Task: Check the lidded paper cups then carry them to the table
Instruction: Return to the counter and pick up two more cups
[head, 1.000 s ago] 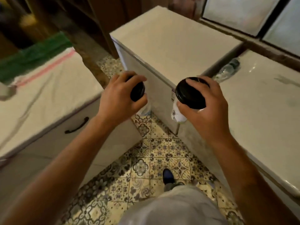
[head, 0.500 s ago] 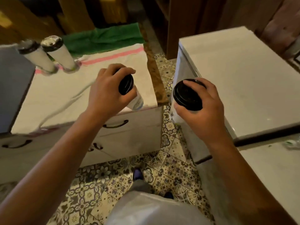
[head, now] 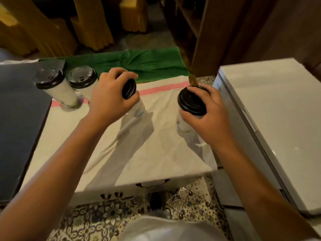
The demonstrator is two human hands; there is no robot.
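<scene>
Black plastic lids top the two white paper cups a person carries, one in each hand, over a cloth-covered table [head: 132, 153]. The left hand [head: 107, 100] is closed round the upper wall of the tilted white lidded paper cup [head: 137, 106], fingers curled over its rim; the right hand [head: 208, 119] is clamped the same way on the second white lidded paper cup [head: 189, 108], which is held nearer upright. Both cups hang above the white cloth with its pink stripe (neither base appears to touch it yet).

Two more black-lidded white cups [head: 66, 87] already stand at the table's far left, just beside a green cloth [head: 139, 63]. By the look of it the carrying step is nearly over and setting down comes next: that would call for righting the left cup, lowering both bases flat onto bare cloth, and only then letting go.

Compared with half a second ago, the table now fills the middle of the view and lies directly under both cups, where it had sat off to the left; the grey cabinet top [head: 269, 110] has slid to the right edge. The grips look unchanged.
</scene>
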